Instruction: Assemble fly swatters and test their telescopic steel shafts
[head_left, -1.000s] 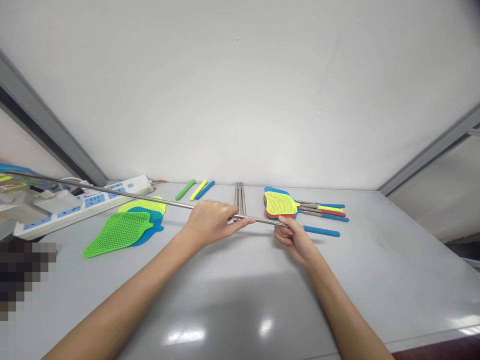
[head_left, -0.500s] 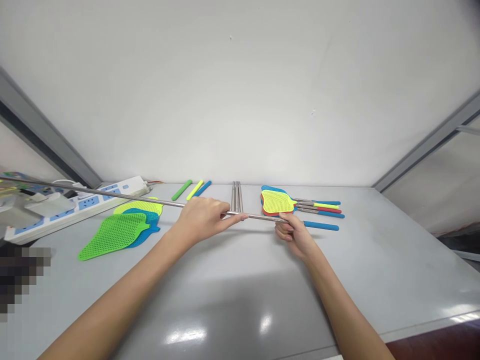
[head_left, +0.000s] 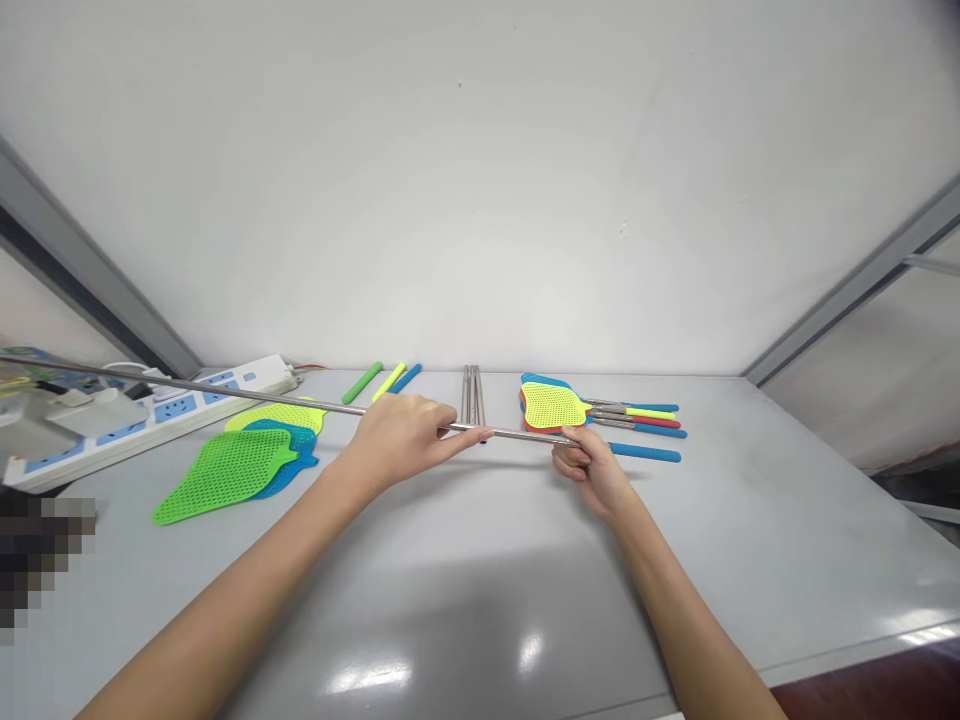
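Observation:
A long thin telescopic metal rod (head_left: 247, 395) with a blue handle grip (head_left: 645, 453) on its right end spans the view, held above the table. My left hand (head_left: 401, 435) is closed round the rod's middle, thumb stretched along it. My right hand (head_left: 589, 470) pinches the rod just beside the blue grip. Behind my right hand lies a stack of fly swatters (head_left: 555, 405) with yellow, red and blue parts. Loose swatter heads, a green one (head_left: 225, 468), a blue one (head_left: 304, 440) and a yellow one (head_left: 289, 411), overlap left of my left hand.
Against the wall lie a green grip (head_left: 362, 382), a yellow grip (head_left: 388, 381), a blue grip (head_left: 406, 378) and several short metal rods (head_left: 472, 395). A white power strip (head_left: 274, 372) with plugs runs along the left. Grey frame posts flank the table (head_left: 787, 500).
Both hands keep their hold on the rod and have hardly moved. The right hand and blue grip sit very slightly further right; the whole view has shifted a little.

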